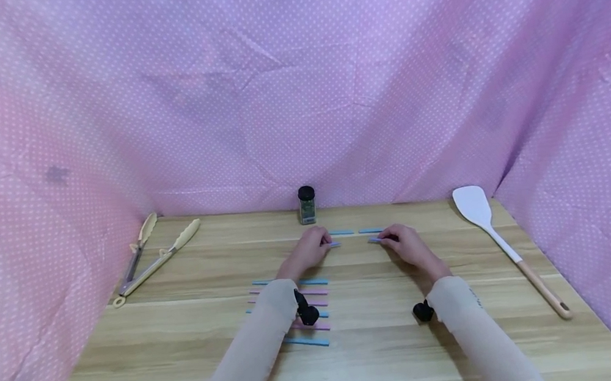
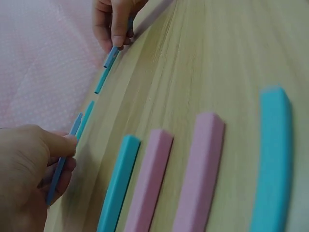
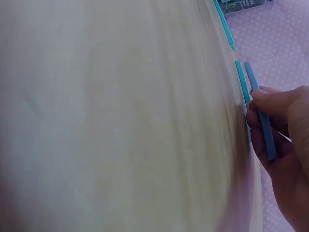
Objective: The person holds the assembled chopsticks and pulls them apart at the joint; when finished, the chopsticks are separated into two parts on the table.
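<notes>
My left hand pinches a thin blue-grey stick between thumb and fingers. A similar blue-grey stick is pinched in my right hand, some way to the right. Just beyond the hands, two turquoise sticks lie almost end to end on the wooden table, a small gap between them. Whether the held sticks touch the tabletop I cannot tell. Beneath and beside my left forearm lie several blue sticks and pink sticks in a row, partly hidden by the sleeve.
A black-lidded spice jar stands at the table's back edge. Spread tongs with cream tips lie on the left. On the right is a white spatula with a wooden handle. Pink dotted cloth hangs around the back and sides.
</notes>
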Demonstrator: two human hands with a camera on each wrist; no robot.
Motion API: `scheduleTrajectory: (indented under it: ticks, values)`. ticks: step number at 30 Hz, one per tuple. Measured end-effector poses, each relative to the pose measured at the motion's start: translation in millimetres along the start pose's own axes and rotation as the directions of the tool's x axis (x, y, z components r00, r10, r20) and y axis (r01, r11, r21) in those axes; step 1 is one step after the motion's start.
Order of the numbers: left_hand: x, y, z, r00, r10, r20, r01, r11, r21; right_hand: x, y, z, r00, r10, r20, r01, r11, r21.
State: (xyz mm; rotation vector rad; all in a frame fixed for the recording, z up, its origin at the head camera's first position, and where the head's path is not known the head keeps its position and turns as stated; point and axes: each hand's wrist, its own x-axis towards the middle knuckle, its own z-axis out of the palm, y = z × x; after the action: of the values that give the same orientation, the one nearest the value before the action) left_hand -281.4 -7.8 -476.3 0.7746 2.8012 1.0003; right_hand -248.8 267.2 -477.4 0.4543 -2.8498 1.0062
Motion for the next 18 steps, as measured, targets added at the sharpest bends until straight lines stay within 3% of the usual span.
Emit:
scheduleTrajectory:
  ticks: [9,18]
  values:
    - [12.0,7.5,17.9,1.0,-0.01,-0.029,0.009,1.0,-0.025,7.3,6.2,3.0,1.0,0.029,0.002,-0.029,0.999,0.022]
    - [18.7,14.4,26.6,0.999,0.004,-0.047,-0.002,1.0,0.031,14.0,7.3,4.4,1.0,0.022,0.0,-0.022,0.999,0.029]
